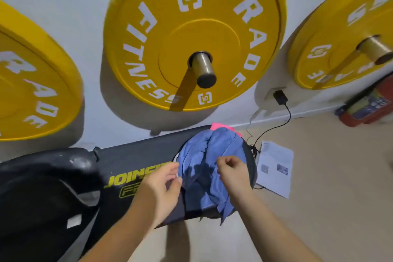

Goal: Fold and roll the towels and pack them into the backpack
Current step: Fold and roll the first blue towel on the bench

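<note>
A person's view looking down at a black workout bench [136, 155] with yellow-green lettering, set along a white wall.

A crumpled blue towel [208, 151] lies heaped at the right end of the bench, with part of it hanging over the near edge. A pink towel [221, 126] peeks out just behind it, at the bench's far right corner, against the wall.

Both bare hands are on the blue towel. The left hand [163, 183] has its fingers curled and pressed together with the thumb, pinching the towel's left edge. The right hand [232, 171] is closed in a loose fist on top of the heap, nipping a fold of fabric between thumb and fingers. The two hands are near each other but not touching.

A black backpack [42, 187] rests on the left end of the bench, well apart from the towels.

Three large yellow weight plates [170, 27] hang on metal pegs on the wall above. On the beige floor to the right of the bench lies a printed leaflet [274, 168]. A black charger [280, 97] sits in a wall socket, its cable trailing down to the floor.
</note>
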The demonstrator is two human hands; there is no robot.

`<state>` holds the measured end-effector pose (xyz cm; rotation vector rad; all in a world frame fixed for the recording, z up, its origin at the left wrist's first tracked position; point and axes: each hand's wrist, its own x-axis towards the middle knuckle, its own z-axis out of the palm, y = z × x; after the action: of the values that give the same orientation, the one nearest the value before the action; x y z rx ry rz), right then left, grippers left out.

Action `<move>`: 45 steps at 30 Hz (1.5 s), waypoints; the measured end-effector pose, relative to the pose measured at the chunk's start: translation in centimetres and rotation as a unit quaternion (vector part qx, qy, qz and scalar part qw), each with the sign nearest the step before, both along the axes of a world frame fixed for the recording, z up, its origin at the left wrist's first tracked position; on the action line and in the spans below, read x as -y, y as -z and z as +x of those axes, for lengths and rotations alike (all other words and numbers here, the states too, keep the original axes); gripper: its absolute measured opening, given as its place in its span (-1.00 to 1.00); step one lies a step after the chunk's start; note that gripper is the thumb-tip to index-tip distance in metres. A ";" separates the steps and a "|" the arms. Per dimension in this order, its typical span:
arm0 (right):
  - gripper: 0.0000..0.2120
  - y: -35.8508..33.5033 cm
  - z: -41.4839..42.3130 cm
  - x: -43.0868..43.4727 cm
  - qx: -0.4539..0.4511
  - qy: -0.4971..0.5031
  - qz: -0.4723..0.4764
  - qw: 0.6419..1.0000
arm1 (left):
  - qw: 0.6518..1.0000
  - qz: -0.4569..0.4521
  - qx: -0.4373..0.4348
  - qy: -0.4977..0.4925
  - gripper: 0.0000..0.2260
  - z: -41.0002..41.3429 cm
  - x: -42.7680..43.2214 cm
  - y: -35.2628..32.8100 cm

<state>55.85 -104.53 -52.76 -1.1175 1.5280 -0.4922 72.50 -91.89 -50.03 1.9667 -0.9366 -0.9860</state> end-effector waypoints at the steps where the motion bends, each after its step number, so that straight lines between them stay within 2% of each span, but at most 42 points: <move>1: -0.79 3.0 0.7 0.5 0.008 0.028 -0.001 1.000 | 1.000 0.004 -0.003 -0.002 -0.68 0.7 0.3 2.6; 7: -0.68 15.7 2.8 3.4 0.018 0.149 -0.054 0.987 | 0.999 -0.023 0.015 0.039 -0.68 2.7 0.0 13.5; 11: -0.78 16.6 2.7 3.6 -0.034 0.152 -0.127 0.980 | 0.996 -0.048 0.043 0.059 -0.70 3.5 -0.7 14.9; 14: -0.74 13.5 3.5 2.3 -0.012 0.126 -0.217 0.968 | 0.994 -0.078 0.055 0.061 -0.67 3.6 -1.7 13.1; 17: -0.80 8.3 5.0 0.1 0.024 0.096 -0.280 0.955 | 0.994 -0.097 0.037 0.031 -0.69 3.8 -3.2 11.0; 21: -0.89 -1.2 6.4 -2.9 0.135 0.034 -0.391 0.910 | 0.989 -0.141 0.035 0.012 -0.66 4.8 -4.6 7.9; 24: -0.87 -7.0 6.7 -4.2 0.098 -0.126 -0.459 0.874 | 0.978 -0.203 0.039 -0.017 -0.69 5.2 -5.7 4.1; 27: -0.89 -10.0 6.2 -6.3 0.061 -0.383 -0.404 0.828 | 0.962 -0.267 0.039 -0.033 -0.67 5.0 -8.2 0.6; 30: -0.89 -11.9 6.4 -10.0 0.074 -0.489 -0.369 0.787 | 0.961 -0.271 0.028 0.046 -0.56 4.4 -11.0 -0.9; 32: -0.88 -12.6 6.6 -12.1 0.109 -0.501 -0.356 0.781 | 0.958 -0.271 0.000 0.091 -0.58 3.8 -12.4 -1.2; 37: -0.87 -13.7 6.4 -14.8 0.129 -0.507 -0.354 0.775 | 0.962 -0.256 -0.052 0.075 -0.78 3.9 -14.7 -0.5; 40: -0.88 -14.1 5.8 -16.2 0.193 -0.510 -0.295 0.785 | 0.946 -0.261 -0.148 0.121 -0.54 3.6 -15.6 -0.6; 42: -0.91 -14.6 5.5 -17.2 0.228 -0.523 -0.241 0.785 | 0.929 -0.268 -0.192 0.170 -0.51 3.7 -16.6 -1.2; 43: -0.91 -14.8 5.6 -17.5 0.209 -0.527 -0.245 0.787 | 0.926 -0.265 -0.182 0.197 -0.58 4.0 -17.0 -1.4; 45: -0.88 -14.5 5.9 -17.0 0.065 -0.515 -0.352 0.779 | 0.932 -0.258 -0.154 0.205 -0.71 4.7 -17.5 -1.1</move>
<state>61.78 -87.55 -38.23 -2.2231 0.3785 -0.3362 77.21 -74.37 -48.90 1.1648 -1.2941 -1.0957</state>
